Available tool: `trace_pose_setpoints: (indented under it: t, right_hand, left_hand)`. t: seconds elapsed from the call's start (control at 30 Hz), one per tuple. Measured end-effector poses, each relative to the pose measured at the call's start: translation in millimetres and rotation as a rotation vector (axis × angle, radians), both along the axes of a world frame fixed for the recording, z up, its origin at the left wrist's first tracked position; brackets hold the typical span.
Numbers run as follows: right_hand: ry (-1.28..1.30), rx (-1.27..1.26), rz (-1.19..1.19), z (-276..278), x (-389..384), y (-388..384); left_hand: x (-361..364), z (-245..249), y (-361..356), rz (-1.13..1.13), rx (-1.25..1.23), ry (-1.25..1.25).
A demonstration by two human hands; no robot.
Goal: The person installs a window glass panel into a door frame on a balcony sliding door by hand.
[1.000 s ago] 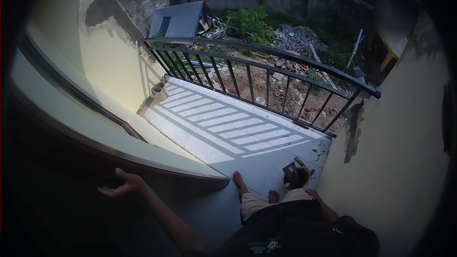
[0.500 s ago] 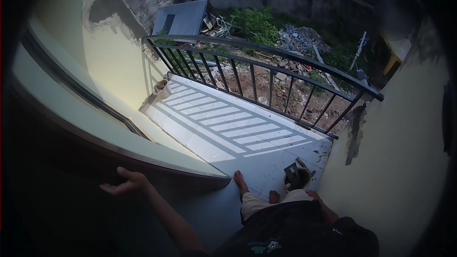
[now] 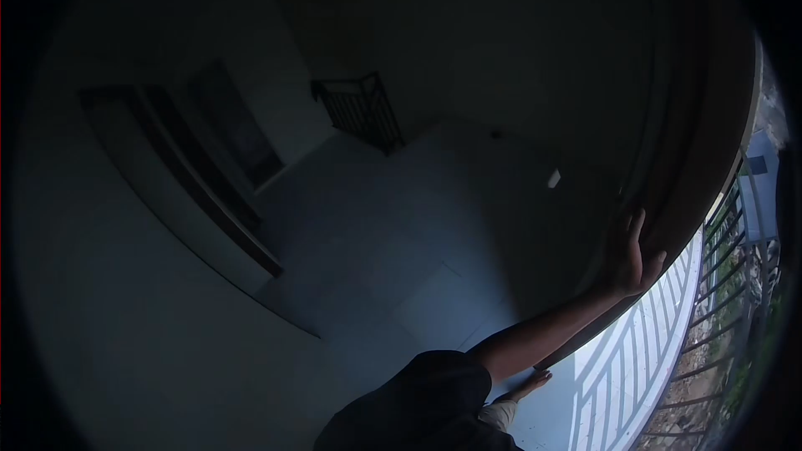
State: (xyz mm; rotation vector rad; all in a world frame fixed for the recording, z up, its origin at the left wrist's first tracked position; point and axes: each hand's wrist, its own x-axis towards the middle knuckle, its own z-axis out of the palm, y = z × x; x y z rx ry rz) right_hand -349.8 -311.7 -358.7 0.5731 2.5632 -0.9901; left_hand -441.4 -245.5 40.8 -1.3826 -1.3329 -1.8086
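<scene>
Holding the left hand (image 3: 632, 259) out beside the dark brown frame (image 3: 700, 163), close to the edge of the bright opening. Spreading the grip loosely, with one finger pointing up and another angling out to the right of the view, and not closing around anything visible. Overlapping the frame from this angle, but, in such deep shade, not fairly telling palm pressing on it from palm hanging just in front. Probably serving as a light prop or feeler at the threshold, judging by the outstretched arm (image 3: 555, 326) and open fingers. Showing nothing of the right hand, so not telling its grip at all.

Running lengthwise, in the frame's case, from the upper right of the view down and leftward to a low end near the bare foot (image 3: 532, 381); bowing outward along the way, likely through the wide lens. Dividing the dim room from the sunlit balcony floor (image 3: 628, 351), striped there with shadow, presumably cast by the outer railing (image 3: 720, 284) just beyond. Lying across the room's dark side, well apart from the hand: a small white object (image 3: 554, 177) and, farther back, an inner railing (image 3: 359, 113).
</scene>
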Motion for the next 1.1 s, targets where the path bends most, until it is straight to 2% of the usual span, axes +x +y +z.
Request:
trace_pose_setpoints:
  t: [0.1, 0.5, 1.1]
  right_hand:
    - [0.003, -0.002, 0.083, 4, -27, -4]
    - [-0.03, -0.014, 0.193, -30, -22, -3]
    - [-0.122, -0.034, 0.169, -51, 58, -28]
  left_hand:
    - [-3, 3, -2, 0.025, 0.028, 0.025]
    - [-8, 15, -13, 0.017, 0.024, 0.071]
    - [-7, 21, -15, 0.059, 0.053, 0.07]
